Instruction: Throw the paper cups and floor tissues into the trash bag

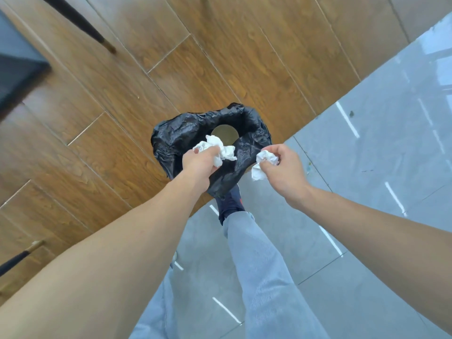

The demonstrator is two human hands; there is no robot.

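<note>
A black trash bag [178, 135] stands open on the floor in the middle of the head view. Inside it I see the round mouth of a paper cup [226, 133]. My left hand [201, 162] is over the bag's near rim, shut on a crumpled white tissue [226, 152] that sticks out over the opening. My right hand [283, 167] is just right of the bag, outside its rim, pinching a second crumpled tissue [263, 165] between thumb and fingers.
The bag sits where brown wood-look flooring [122, 94] meets grey glossy tiles [367, 155]. My leg in grey trousers [256, 253] and dark shoe [231, 200] stands right below the bag. Dark furniture [17, 67] and thin black legs [80, 23] are at the left.
</note>
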